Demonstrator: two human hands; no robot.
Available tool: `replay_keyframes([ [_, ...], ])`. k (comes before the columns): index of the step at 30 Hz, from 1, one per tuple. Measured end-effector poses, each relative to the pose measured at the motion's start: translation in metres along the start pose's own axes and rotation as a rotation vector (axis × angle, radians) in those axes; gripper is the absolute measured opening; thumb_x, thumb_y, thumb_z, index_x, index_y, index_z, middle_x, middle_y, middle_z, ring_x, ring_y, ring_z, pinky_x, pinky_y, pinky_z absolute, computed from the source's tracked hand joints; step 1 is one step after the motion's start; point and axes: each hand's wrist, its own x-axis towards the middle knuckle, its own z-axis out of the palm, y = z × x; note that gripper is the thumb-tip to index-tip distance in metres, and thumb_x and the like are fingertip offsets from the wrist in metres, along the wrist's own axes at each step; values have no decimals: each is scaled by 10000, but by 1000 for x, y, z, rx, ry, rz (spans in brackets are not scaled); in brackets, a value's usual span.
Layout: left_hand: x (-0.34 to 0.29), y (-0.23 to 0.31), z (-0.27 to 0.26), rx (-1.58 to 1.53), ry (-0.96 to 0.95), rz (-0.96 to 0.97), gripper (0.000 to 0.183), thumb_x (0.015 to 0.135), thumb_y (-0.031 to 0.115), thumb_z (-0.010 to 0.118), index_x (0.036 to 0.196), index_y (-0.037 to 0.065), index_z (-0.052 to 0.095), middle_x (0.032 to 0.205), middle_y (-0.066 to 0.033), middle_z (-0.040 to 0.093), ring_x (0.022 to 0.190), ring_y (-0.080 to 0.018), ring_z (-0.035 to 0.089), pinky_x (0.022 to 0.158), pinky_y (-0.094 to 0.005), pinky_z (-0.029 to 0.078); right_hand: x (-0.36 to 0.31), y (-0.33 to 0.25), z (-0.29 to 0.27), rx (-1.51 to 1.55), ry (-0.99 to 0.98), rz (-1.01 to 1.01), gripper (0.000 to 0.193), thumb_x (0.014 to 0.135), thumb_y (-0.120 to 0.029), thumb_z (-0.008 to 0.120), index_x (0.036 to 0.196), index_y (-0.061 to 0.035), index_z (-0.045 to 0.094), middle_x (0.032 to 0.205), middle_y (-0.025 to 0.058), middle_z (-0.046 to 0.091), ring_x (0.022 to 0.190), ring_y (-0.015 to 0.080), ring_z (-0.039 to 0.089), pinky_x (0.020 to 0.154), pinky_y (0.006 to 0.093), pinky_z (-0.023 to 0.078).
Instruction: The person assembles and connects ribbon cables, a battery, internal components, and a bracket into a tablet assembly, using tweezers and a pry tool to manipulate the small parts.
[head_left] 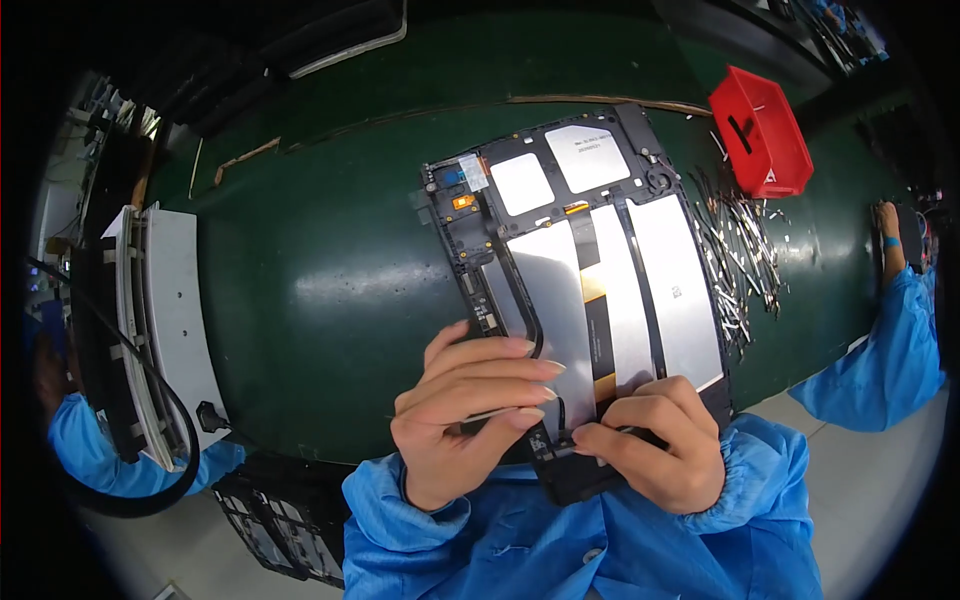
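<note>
A black tablet housing [640, 180] with silver panels lies slanted in front of me, its lower end over the table's near edge. My left hand [465, 405] is by its left edge, fingers long and close together over a black ribbon cable [525, 310]. The left thumb closes toward the fingertips. A thin strip seems to show between them, too fine to name. My right hand [660, 445] is curled over the lower end, thumb and forefinger pinched near the bottom left corner. What it pinches is hidden by the fingertips.
A red bin [765, 140] stands at the far right, near a heap of thin strips [735, 260]. White and black panels [180, 320] stand on the left beside a black cable [150, 370]. More black housings [280, 520] sit below. A co-worker's blue sleeve [865, 350] is at the right.
</note>
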Motion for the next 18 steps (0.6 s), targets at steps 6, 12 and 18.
replay_keyframes([
  [6, 1, 0, -1, 2, -10, -1, 85, 727, 95, 725, 810, 83, 707, 899, -40, 709, 984, -208, 627, 985, -403, 334, 1, 2, 0, -28, -28, -73, 297, 593, -87, 647, 888, -55, 674, 884, 35, 570, 798, 187, 542, 685, 290, 482],
  [12, 6, 1, -4, 5, -26, 8, 94, 753, 148, 715, 825, 88, 713, 894, -31, 709, 971, -199, 629, 978, -394, 338, -1, 4, -1, -27, -29, -66, 296, 598, -91, 654, 892, -65, 677, 880, 25, 579, 794, 183, 537, 685, 280, 482],
  [18, 9, 3, -3, 8, -20, -28, 171, 795, 254, 688, 784, 85, 711, 829, -31, 708, 926, -196, 635, 977, -394, 343, -2, 4, 2, -38, -46, -75, 297, 597, -102, 661, 892, -73, 681, 871, 19, 583, 794, 174, 535, 668, 267, 478],
])
